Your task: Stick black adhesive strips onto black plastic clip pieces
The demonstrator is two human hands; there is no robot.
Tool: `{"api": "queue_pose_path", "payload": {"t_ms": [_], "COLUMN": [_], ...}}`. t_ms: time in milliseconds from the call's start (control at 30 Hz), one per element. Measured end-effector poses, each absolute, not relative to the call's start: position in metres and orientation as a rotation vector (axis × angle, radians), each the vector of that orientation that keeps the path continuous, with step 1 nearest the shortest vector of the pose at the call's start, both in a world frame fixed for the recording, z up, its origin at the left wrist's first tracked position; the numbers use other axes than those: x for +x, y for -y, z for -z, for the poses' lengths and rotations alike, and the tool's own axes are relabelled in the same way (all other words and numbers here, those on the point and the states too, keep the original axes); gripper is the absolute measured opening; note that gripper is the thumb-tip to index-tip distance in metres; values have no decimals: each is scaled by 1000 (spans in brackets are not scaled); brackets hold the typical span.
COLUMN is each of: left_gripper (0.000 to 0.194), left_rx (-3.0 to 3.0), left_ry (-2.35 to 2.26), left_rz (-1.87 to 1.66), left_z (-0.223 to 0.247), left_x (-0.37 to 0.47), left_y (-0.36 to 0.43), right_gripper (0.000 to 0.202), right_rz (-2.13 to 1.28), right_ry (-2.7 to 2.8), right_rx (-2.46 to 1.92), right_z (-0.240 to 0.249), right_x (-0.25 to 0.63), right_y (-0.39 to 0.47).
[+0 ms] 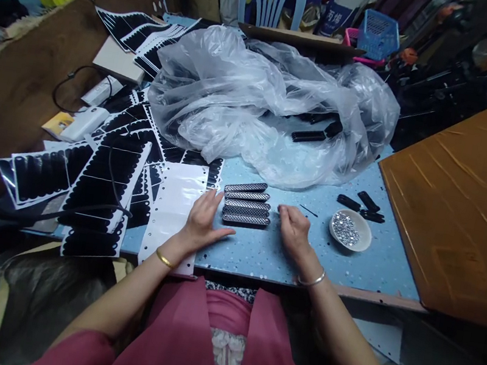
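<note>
Several slim, round-ended pieces with a black-and-white diamond pattern lie in a row on the blue speckled table. My left hand is open at their left end, thumb stretched out below them and fingertips close to their edge. To the right of the row, my right hand is closed, its fingers curled in. Whatever it may hold is hidden. Farther right stands a white bowl of small shiny silver bits. Black oblong pieces lie just behind it, and a thin dark rod lies nearer my right hand.
Crumpled clear plastic covers the back, with a black piece on it. Sheets of black stickers and a white punched sheet spread leftward, crossed by a black cable. A brown taped board borders the right side.
</note>
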State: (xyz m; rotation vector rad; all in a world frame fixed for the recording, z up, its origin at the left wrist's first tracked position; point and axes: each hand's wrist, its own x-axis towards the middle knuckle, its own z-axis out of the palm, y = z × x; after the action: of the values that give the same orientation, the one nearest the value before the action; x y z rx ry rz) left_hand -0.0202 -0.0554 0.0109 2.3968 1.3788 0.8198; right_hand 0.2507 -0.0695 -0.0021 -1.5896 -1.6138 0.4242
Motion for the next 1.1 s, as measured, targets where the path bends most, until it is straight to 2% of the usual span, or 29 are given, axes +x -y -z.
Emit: {"api": "queue_pose_path", "payload": {"t_ms": [33,100,200,300,433,633,833,1100], "left_gripper": [99,118,129,123,114,113,66,64], "left_rx": [2448,2497,2463,2408,2350,2180,1532,1508], "left_ry": [-1316,-1204,-1069,-964,-905,-917,-1201,-1356], "left_rz": [-758,-587,-421,-430,-541,-694,-1060,-1051], "left_z": [-12,-14,-13,-9,-5,-2,0,-1], "left_x": [-18,-11,0,3,2,5,17,29], "left_y": [47,27,1,-2,25,62,73,81], "right_gripper": [41,42,47,47,43,41,48,47], "right_rz": [-437,-483,-571,-635,-618,-619,-657,-614], "right_ry": [1567,1489,1448,1483,1544,1399,1207,1304], "right_rx": [-1565,-1500,-1461,-1456,-1421,-1429,-1478,-1515], "right_z": [1,1,6,11,15,18,14,16], "right_x": [250,244,231,225,225,222,217,214], "right_y": [58,32,0,-1,40,83,83,82]}}
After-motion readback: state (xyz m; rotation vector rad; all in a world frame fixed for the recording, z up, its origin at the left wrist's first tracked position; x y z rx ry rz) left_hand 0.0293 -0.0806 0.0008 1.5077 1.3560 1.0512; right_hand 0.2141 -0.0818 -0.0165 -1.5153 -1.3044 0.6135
